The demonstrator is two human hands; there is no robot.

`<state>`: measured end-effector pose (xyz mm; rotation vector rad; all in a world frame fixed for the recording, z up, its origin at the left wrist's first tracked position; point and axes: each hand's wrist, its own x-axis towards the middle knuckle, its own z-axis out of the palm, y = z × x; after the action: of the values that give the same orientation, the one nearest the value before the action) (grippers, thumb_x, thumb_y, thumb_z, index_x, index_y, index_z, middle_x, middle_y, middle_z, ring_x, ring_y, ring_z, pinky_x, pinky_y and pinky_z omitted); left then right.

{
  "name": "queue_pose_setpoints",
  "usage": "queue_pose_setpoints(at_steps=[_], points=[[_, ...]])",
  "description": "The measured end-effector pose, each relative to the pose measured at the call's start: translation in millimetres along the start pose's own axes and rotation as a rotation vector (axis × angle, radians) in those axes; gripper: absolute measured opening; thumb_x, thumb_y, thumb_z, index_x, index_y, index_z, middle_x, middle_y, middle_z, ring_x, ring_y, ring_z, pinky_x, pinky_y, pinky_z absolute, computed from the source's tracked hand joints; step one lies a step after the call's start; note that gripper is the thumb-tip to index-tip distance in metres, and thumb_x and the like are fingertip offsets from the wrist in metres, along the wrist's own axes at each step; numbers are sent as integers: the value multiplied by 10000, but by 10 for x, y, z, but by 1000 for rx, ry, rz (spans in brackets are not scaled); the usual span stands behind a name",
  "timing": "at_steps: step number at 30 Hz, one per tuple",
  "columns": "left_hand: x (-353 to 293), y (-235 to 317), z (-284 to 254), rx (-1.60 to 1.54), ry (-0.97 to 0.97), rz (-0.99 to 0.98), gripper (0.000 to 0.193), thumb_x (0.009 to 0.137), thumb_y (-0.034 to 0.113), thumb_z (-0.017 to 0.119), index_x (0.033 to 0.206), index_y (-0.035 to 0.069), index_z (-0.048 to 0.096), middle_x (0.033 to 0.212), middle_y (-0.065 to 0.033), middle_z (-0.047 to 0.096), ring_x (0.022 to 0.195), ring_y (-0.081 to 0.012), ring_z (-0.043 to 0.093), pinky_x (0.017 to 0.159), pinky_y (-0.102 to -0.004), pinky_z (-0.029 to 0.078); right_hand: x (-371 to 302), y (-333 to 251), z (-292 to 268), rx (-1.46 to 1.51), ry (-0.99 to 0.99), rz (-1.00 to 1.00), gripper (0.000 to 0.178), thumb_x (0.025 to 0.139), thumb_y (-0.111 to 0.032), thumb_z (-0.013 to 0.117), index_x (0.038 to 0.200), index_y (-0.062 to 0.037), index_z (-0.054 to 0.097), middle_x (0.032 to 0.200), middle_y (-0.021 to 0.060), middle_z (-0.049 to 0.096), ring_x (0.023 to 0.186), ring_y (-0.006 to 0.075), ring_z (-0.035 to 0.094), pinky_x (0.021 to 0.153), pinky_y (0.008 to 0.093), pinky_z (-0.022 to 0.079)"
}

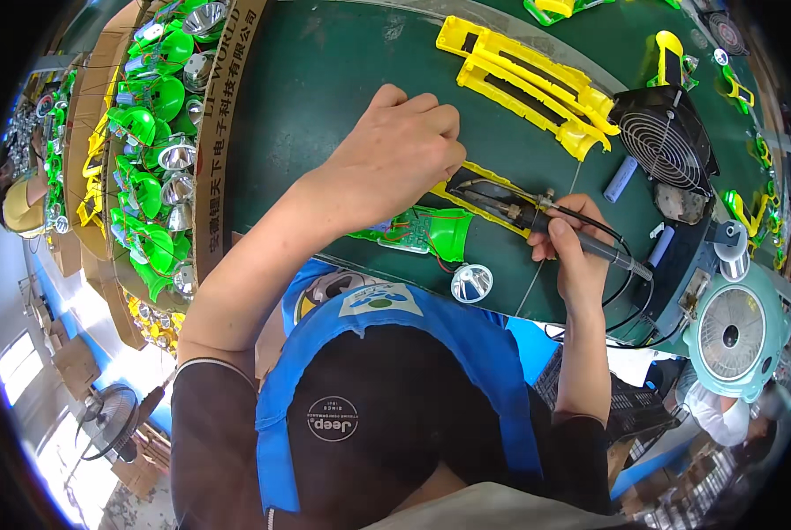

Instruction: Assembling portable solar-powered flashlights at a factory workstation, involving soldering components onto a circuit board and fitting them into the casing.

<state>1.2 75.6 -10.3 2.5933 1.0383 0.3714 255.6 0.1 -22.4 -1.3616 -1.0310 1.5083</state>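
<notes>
My right hand point(579, 256) grips a soldering iron point(609, 254) with a dark handle and a thin cable beside it. Its metal front end points left, over a yellow plastic housing half point(491, 228) with a dark strip inside. Curled fingers of my left hand point(404, 146) rest at the housing's left end; what they pinch is hidden behind the knuckles. Just below lies a green lamp part point(448, 231) with a circuit board and red wires. A shiny round reflector point(472, 283) sits close to it, at the bench's near edge.
Two more yellow housing halves point(537, 93) lie farther back. To the right stand a black square fan point(665, 137), a blue cylindrical battery cell point(620, 179) and a pale green fan point(731, 334). On the left, a cardboard box point(223, 115) borders many green lamp parts point(152, 190).
</notes>
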Motion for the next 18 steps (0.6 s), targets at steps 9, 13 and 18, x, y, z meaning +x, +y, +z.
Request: queue_pose_setpoints(at_steps=[9,13,18], points=[[16,69,-26,82,-3,-11,77,775,110,663,708,98,628,839,-16,539,839,-174,525,836,-360,359,-17,8,16,-38,-4,1,181,853,-82,643,953,31,543,787,97,620,639,135,629,552,236,503],[10,59,-4,94,11,-5,71,754,113,670,695,102,632,838,-16,546,839,-172,527,844,-367,363,-44,-23,2,-48,3,17,188,855,-85,644,956,32,536,797,118,628,666,154,648,595,259,541],[14,56,11,101,34,15,50,737,107,679,707,103,639,840,-15,546,842,-170,531,839,-362,361,-168,160,-113,73,91,-176,268,871,-134,648,1009,41,499,814,164,631,681,200,654,650,318,566]])
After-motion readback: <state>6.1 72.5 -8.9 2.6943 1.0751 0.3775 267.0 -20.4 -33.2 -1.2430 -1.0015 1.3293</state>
